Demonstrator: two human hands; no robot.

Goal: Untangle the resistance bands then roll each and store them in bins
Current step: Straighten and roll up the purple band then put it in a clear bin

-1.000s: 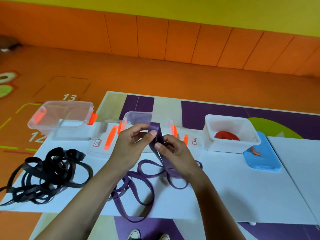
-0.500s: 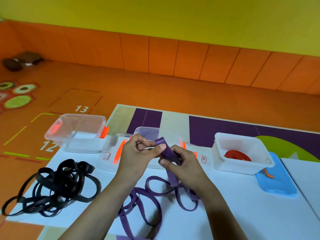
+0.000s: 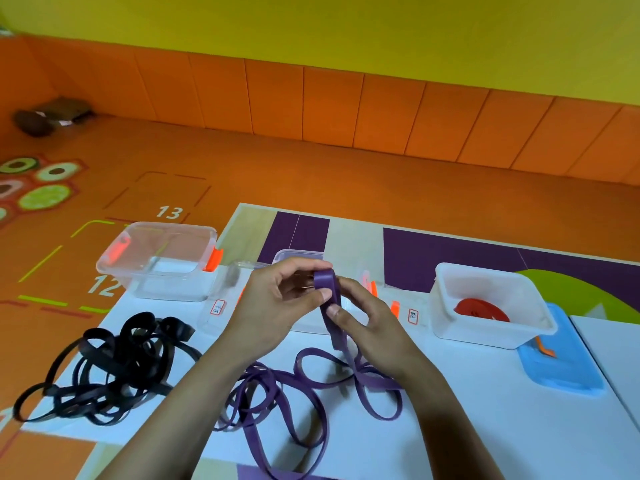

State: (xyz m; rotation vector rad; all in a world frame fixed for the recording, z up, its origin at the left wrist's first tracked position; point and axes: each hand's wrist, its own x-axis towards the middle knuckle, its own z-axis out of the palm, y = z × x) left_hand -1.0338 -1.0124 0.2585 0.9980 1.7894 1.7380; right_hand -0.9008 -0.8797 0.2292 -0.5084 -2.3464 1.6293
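A purple resistance band (image 3: 308, 393) lies in loose loops on the white table, and its upper end rises between my hands. My left hand (image 3: 277, 306) pinches the folded top of that band with thumb and fingers. My right hand (image 3: 367, 327) grips the same band just below, thumb pressed on it. A tangled black band (image 3: 107, 368) lies at the left. A rolled red band (image 3: 481, 308) sits in the white bin (image 3: 446, 306) on the right. A clear bin (image 3: 156, 258) stands at the back left, and another clear bin (image 3: 298, 254) is partly hidden behind my hands.
A blue lid (image 3: 561, 368) lies under and in front of the white bin. Clear lids with orange clips (image 3: 216, 259) lie between the bins. The white table (image 3: 485, 410) ends at the left near the black band; orange floor lies beyond.
The band's top end has been folded over tighter between my hands. The view has tilted up, so the hands and bins sit lower in the frame.
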